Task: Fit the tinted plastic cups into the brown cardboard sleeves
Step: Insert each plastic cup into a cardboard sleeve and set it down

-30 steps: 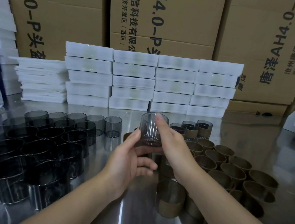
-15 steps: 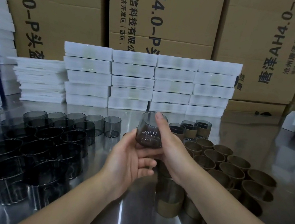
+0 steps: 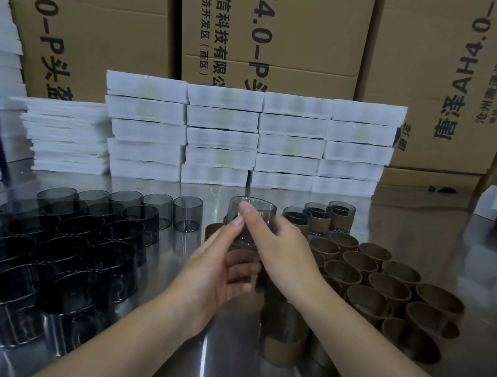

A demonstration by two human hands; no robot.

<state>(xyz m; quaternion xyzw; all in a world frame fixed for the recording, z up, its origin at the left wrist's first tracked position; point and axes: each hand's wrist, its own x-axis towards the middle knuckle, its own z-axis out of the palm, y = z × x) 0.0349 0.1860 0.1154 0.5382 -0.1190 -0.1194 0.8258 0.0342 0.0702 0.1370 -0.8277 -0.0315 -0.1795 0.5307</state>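
one smooth cylindrical tinted cup (image 3: 261, 210) held by left hand (image 3: 215, 274) and right hand (image 3: 283, 254)

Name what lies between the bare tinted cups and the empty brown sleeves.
In the head view, the left hand and right hand hold one tinted cup there, above the steel table.

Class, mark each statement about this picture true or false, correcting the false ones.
1. The left hand and right hand hold one tinted cup. True.
2. The bare cups stand on the person's right. False: they stand on the left; the empty sleeves are on the right.
3. Three sleeved cups stand beyond the empty sleeves. True.
4. The white foam stacks lie nearer than the hands. False: they stand behind them.
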